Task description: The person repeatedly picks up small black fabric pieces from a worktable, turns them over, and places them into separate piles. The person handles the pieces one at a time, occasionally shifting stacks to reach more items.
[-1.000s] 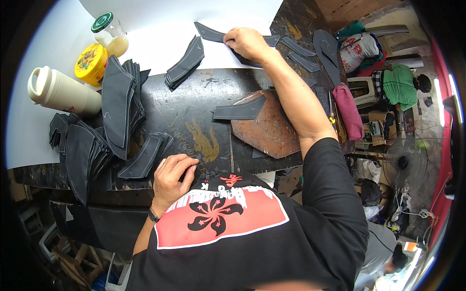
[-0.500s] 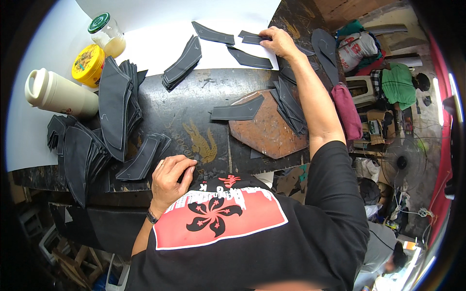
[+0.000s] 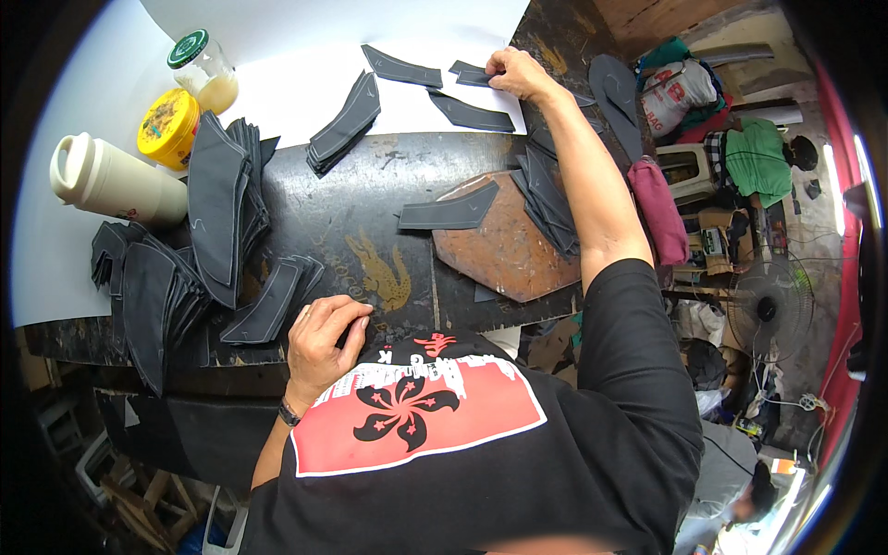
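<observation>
Item: dk-grey cut panel (image 3: pixel 472 77), far rt of wht paper sheet (image 3: pixel 407 109). R hand (image 3: pixel 520 74): fingertips at panel's rt end; pinch or touch, can't tell. L hand (image 3: pixel 324 340): curled at front of worktable (image 3: pixel 324 208), grip hidden. We judge panel light, thin, bendy; we'd pinch edge.

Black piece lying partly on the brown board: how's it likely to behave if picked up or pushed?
The black piece is probably light: it looks thin. Likely bendable, given its leather-like surface, though it shows no obvious sag past the brown board. Lying flat, it'd probably slide, not roll.
</observation>
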`<state>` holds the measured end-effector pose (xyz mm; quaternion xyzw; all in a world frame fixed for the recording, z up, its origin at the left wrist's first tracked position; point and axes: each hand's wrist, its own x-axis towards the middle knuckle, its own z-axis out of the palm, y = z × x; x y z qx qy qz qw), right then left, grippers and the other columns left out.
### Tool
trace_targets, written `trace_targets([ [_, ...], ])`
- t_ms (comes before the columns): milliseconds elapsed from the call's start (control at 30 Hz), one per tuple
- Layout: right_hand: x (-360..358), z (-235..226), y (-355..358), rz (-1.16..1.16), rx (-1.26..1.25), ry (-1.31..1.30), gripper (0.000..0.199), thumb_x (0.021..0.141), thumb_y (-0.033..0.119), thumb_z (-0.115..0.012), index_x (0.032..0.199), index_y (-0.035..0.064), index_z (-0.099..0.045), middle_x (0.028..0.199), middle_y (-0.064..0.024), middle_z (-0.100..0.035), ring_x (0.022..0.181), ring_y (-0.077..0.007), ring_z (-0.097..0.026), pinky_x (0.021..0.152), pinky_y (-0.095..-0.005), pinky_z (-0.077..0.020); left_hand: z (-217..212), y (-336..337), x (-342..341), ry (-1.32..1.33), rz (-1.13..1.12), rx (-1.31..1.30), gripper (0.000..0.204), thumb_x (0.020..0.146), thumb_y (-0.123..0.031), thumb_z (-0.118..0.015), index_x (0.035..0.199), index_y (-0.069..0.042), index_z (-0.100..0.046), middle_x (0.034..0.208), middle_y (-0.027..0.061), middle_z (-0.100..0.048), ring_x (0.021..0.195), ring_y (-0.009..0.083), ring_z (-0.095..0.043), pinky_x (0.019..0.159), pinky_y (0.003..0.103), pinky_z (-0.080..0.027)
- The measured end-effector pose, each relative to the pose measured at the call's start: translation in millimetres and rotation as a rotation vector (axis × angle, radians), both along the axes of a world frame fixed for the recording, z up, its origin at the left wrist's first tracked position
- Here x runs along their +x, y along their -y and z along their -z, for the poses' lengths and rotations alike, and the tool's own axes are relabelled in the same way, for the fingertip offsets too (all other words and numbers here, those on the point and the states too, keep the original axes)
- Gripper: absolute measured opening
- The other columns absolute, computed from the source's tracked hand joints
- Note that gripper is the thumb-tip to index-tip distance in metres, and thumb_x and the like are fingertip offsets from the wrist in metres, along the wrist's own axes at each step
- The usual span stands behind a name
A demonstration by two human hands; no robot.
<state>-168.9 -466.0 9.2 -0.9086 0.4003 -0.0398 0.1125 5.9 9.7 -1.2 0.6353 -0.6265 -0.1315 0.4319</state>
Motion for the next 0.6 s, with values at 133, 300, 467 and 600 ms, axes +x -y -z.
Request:
trace_targets([
  [133, 5.9, -4.3, -15.6, -0.004, -0.137, -0.088, 0.021, 0.076, 0.019, -0.068, 0.094, 0.01, -0.072, 0.109, -0.0124, -0.064, 0.112, -0.0321, -0.056, 0.094, -0.0429, -0.0478, -0.1, -0.5, -0.7, -0.003, -0.004, 0.0, 0.016, 0.078, -0.002, -0.074, 0.093, -0.007, -0.071, 0.091, 0.0062, -0.067, 0.079, 0.0239, -0.065, 0.069, 0.035, -0.048],
  [300, -0.1, -14.1, -24.1, -0.004, -0.205, 0.013, 0.018, 0.075, 0.023, -0.067, 0.086, 0.009, -0.071, 0.092, -0.0138, -0.07, 0.097, -0.0337, -0.065, 0.087, -0.0438, -0.0502, -1.0, -2.0, -0.1, -0.027, 0.001, 0.024, 0.019, 0.076, 0.001, -0.074, 0.093, -0.006, -0.071, 0.091, 0.0086, -0.067, 0.08, 0.0267, -0.065, 0.072, 0.036, -0.05],
  [467, -20.9, -31.4, -2.6, 0.108, -0.128, 0.353, 0.024, 0.074, 0.023, -0.071, 0.094, 0.0089, -0.069, 0.082, -0.0106, -0.07, 0.078, -0.0249, -0.068, 0.076, -0.0361, -0.0536, 0.1, -1.5, 0.2, -0.027, 0.008, 0.03, 0.019, 0.076, 0.001, -0.074, 0.093, -0.006, -0.071, 0.091, 0.0082, -0.067, 0.08, 0.0265, -0.064, 0.071, 0.036, -0.049],
  [600, -35.5, -42.1, 10.5, 0.078, -0.062, 0.44, 0.021, 0.076, 0.003, -0.071, 0.097, 0.0069, -0.071, 0.088, -0.004, -0.069, 0.083, -0.0157, -0.064, 0.079, -0.0295, -0.0531, 0.6, -0.8, 0.6, -0.002, 0.008, 0.012, 0.015, 0.078, -0.003, -0.074, 0.093, -0.007, -0.071, 0.091, 0.0062, -0.067, 0.079, 0.0239, -0.065, 0.069, 0.035, -0.048],
])
